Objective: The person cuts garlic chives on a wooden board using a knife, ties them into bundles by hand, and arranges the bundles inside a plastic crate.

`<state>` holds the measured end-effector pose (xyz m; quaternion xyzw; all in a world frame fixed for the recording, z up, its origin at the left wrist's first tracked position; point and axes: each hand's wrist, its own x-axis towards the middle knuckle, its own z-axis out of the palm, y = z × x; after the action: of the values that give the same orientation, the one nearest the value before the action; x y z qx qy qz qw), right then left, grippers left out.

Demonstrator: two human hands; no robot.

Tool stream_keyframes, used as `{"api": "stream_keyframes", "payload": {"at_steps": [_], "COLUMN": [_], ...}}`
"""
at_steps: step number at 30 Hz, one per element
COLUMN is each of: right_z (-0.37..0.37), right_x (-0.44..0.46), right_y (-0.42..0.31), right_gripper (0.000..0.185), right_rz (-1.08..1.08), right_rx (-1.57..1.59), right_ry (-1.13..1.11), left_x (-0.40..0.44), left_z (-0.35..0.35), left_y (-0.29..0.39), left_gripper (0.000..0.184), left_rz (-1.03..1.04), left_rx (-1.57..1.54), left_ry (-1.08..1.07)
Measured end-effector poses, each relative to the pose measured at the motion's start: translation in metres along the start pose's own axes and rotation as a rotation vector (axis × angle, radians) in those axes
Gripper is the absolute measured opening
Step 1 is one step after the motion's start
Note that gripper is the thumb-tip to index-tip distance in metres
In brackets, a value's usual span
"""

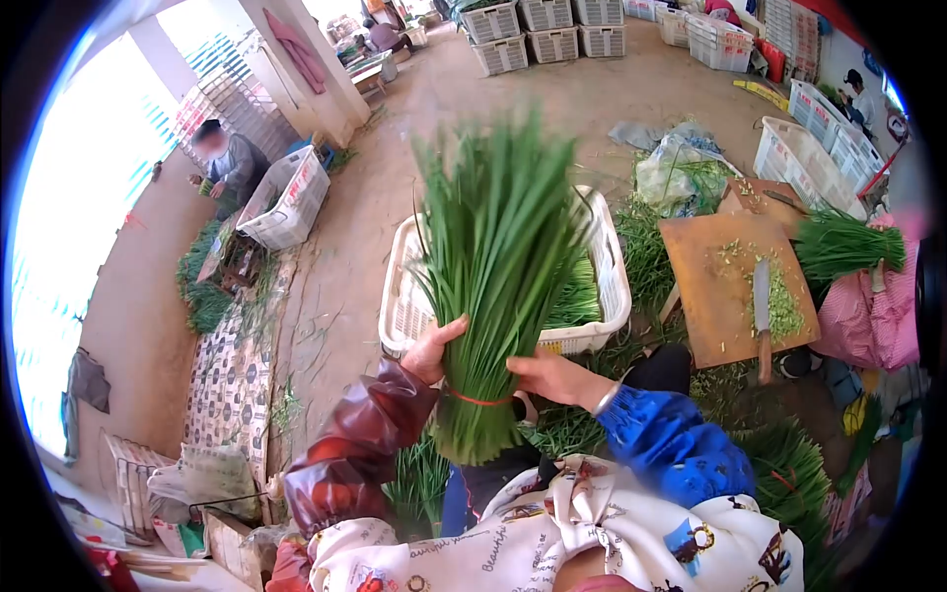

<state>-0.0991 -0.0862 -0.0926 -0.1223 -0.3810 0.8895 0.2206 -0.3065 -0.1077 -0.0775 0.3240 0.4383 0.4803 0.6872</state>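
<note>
A large bunch of long green garlic chives (501, 247) stands upright in front of me, blades upward and cut ends down. A red band (480, 399) circles it near the base. My left hand (434, 350) is closed around its left side, above the band. On the other side my right hand (562, 378) grips it, thumb on the front and fingers partly hidden. Directly behind the bunch sits a white plastic crate (614, 271), with more chives (577, 296) lying inside it.
At right stands a wooden board (691, 266) bearing a knife (763, 306) and chopped stem ends. Another chive bunch (848, 247) lies beside pink checked cloth (868, 316). Loose chives cover the floor by my legs. A co-worker (237, 163) sits near a crate (286, 202) at left.
</note>
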Motion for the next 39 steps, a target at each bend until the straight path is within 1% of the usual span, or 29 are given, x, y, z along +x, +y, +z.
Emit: {"api": "stream_keyframes", "payload": {"at_steps": [1, 2, 4, 5, 7, 8, 9, 10, 11, 12, 13, 14, 16, 18, 19, 20, 21, 22, 24, 25, 26, 28, 29, 30, 31, 32, 34, 35, 39], "right_z": [-0.002, -0.009, -0.026, -0.033, -0.054, -0.067, -0.083, -0.106, -0.132, -0.129, -0.142, -0.135, -0.124, -0.131, -0.106, -0.079, -0.055, -0.047, -0.022, -0.012, -0.005, 0.004, 0.000, -0.005, -0.005, -0.005, -0.003, -0.004, -0.004], "right_x": [0.006, 0.012, 0.019, 0.018, 0.011, 0.003, -0.005, -0.011, -0.017, -0.035, -0.048, -0.056, -0.066, -0.070, -0.066, -0.062, -0.054, -0.044, -0.020, -0.007, 0.004, 0.019, 0.020, 0.019, 0.019, 0.017, 0.011, 0.011, 0.019], "right_y": [0.002, 0.007, 0.020, 0.021, 0.022, 0.019, 0.013, 0.015, 0.012, -0.005, -0.006, -0.011, -0.013, 0.014, 0.020, 0.022, 0.026, 0.038, 0.048, 0.055, 0.062, 0.072, 0.078, 0.086, 0.087, 0.088, 0.088, 0.090, 0.081], "right_gripper": [0.046, 0.046, 0.037, 0.032, 0.028, 0.025, 0.022, 0.020, 0.017, 0.018, 0.024, 0.031, 0.039, 0.037, 0.037, 0.035, 0.035, 0.036, 0.037, 0.037, 0.037, 0.042, 0.042, 0.048, 0.055, 0.055, 0.063, 0.067, 0.070], "right_rz": [-0.041, -0.032, -0.102, -0.119, -0.114, -0.158, -0.070, -0.214, -0.254, -0.261, -0.333, -0.346, -0.292, -0.344, -0.264, -0.072, -0.071, -0.316, -0.473, -0.593, -0.591, -0.596, -0.595, -0.507, -0.417, -0.418, -0.242, -0.334, -0.351], "right_rx": [0.192, 0.201, 0.405, 0.430, 0.597, 0.576, 0.502, 0.496, 0.429, 0.311, 0.121, -0.058, -0.459, -0.862, -0.914, -0.842, -0.950, -1.350, -1.490, -1.545, -1.580, -1.725, -1.725, -1.799, -1.869, -1.869, -1.894, -1.911, -1.887], "right_ry": [0.027, 0.026, 0.095, 0.206, 0.303, 0.347, 0.543, 0.483, 0.532, 0.635, 0.779, 0.954, 1.022, 0.802, 0.716, 0.648, 0.539, 0.388, 0.128, 0.027, -0.037, -0.019, -0.014, 0.013, 0.039, 0.038, -0.033, -0.002, -0.009], "left_x": [-0.007, -0.012, -0.024, -0.028, -0.037, -0.042, -0.045, -0.047, -0.048, -0.051, -0.053, -0.053, -0.051, -0.047, -0.047, -0.047, -0.045, -0.042, -0.042, -0.043, -0.044, -0.046, -0.047, -0.049, -0.053, -0.055, -0.060, -0.062, -0.065], "left_z": [0.006, 0.008, 0.003, -0.007, -0.020, -0.025, -0.034, -0.046, -0.058, -0.066, -0.067, -0.065, -0.067, -0.070, -0.052, -0.053, -0.056, -0.058, -0.050, -0.045, -0.043, -0.045, -0.048, -0.051, -0.052, -0.053, -0.051, -0.048, -0.037], "left_y": [0.009, 0.013, 0.014, 0.006, -0.009, -0.018, -0.033, -0.050, -0.068, -0.081, -0.092, -0.099, -0.108, -0.108, -0.094, -0.098, -0.100, -0.100, -0.097, -0.096, -0.096, -0.099, -0.104, -0.109, -0.110, -0.112, -0.115, -0.113, -0.111], "left_gripper": [0.041, 0.041, 0.040, 0.040, 0.040, 0.040, 0.040, 0.040, 0.040, 0.040, 0.039, 0.039, 0.037, 0.033, 0.032, 0.032, 0.032, 0.031, 0.031, 0.030, 0.029, 0.028, 0.028, 0.028, 0.028, 0.028, 0.027, 0.027, 0.027], "left_rz": [-0.059, -0.066, -0.086, -0.093, -0.102, -0.092, -0.085, -0.095, -0.082, -0.071, -0.059, -0.083, -0.070, -0.164, -0.150, -0.161, -0.152, -0.143, -0.156, -0.109, -0.060, -0.067, -0.027, 0.014, 0.001, 0.002, 0.075, 0.049, 0.058], "left_rx": [0.035, 0.032, 0.292, 0.259, 0.270, 0.308, 0.271, 0.251, 0.291, 0.331, 0.346, 0.326, 0.244, 0.148, 0.157, 0.155, 0.128, 0.104, 0.114, 0.111, 0.107, 0.149, 0.118, 0.086, 0.046, 0.046, -0.042, -0.076, -0.079], "left_ry": [0.057, 0.067, 0.110, 0.125, 0.157, 0.167, 0.191, 0.209, 0.242, 0.275, 0.328, 0.340, 0.407, 0.455, 0.527, 0.531, 0.510, 0.484, 0.482, 0.476, 0.469, 0.472, 0.482, 0.494, 0.540, 0.541, 0.573, 0.567, 0.563]}}
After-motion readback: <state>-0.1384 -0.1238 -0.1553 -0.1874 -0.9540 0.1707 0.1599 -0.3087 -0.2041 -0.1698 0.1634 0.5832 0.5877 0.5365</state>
